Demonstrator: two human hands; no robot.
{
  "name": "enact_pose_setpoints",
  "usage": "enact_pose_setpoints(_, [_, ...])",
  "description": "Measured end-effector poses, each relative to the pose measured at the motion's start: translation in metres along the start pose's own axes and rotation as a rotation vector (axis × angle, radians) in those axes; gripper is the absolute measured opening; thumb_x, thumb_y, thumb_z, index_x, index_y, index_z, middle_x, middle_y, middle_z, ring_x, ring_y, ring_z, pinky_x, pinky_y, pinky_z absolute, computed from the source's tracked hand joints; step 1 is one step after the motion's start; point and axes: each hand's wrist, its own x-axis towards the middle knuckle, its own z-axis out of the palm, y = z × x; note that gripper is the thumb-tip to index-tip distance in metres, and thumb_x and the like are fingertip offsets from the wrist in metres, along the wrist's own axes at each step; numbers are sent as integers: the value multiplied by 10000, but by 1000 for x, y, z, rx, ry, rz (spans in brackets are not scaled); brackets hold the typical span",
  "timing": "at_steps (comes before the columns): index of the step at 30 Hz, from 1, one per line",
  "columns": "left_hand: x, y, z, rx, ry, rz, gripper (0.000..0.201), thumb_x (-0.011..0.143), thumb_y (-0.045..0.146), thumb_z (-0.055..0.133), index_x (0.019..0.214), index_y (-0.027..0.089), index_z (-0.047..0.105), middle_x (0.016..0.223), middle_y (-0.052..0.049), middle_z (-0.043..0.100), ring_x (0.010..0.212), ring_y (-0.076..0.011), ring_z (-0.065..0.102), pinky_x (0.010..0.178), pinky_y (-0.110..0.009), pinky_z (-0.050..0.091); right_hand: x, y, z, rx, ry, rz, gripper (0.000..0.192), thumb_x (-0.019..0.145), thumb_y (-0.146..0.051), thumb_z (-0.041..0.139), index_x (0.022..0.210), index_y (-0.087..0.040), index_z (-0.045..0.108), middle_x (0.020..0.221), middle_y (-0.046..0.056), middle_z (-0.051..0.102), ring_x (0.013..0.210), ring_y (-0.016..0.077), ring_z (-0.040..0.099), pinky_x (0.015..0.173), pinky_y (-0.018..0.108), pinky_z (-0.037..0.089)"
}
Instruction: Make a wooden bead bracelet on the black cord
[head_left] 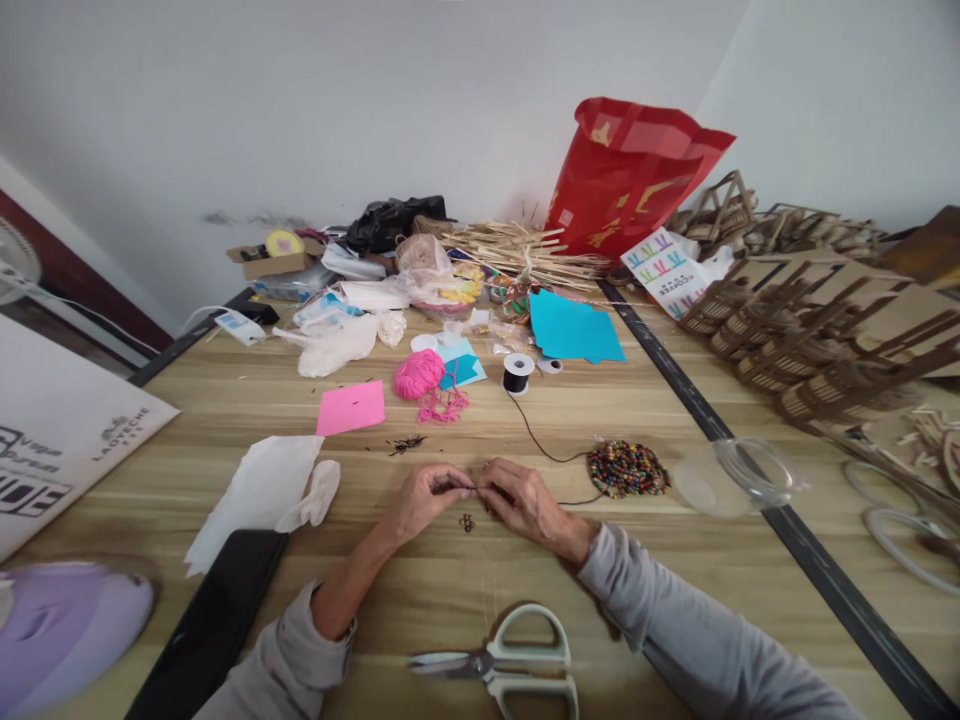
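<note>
My left hand (pixel 429 500) and my right hand (pixel 523 505) meet over the middle of the table, fingertips pinched close together. Between them runs a short piece of dark cord (pixel 473 488), gripped from both sides. Just below the fingertips lies a small cluster of dark and reddish beads (pixel 467 522). Right of my right hand sits a heap of multicoloured beads (pixel 628 469). A black cord (pixel 540 445) trails from a white-ended spool (pixel 517 374) to that heap. Scissors (pixel 495 660) with white handles lie near the front edge, blades slightly apart and pointing left.
Short black pieces (pixel 407 445), pink yarn (pixel 420 374) and pink paper (pixel 351 407) lie beyond my hands. On the left are white paper (pixel 255 490) and a black phone-like slab (pixel 217 620). A clear round lid (pixel 757 472) and woven baskets (pixel 817 350) stand right; a red bag (pixel 630 180) is behind.
</note>
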Motion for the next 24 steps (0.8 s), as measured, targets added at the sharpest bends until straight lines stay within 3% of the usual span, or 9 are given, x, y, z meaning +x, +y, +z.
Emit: enact_pose_setpoints(24, [0, -1, 0, 58, -17, 3, 126, 708, 230, 667, 766, 121, 691, 722, -43, 696, 694, -159, 613, 684, -266, 487, 1, -1, 0, -5, -4, -16, 205, 957, -238, 423, 827, -169, 566, 775, 56, 592, 701, 148, 557, 648, 247, 460])
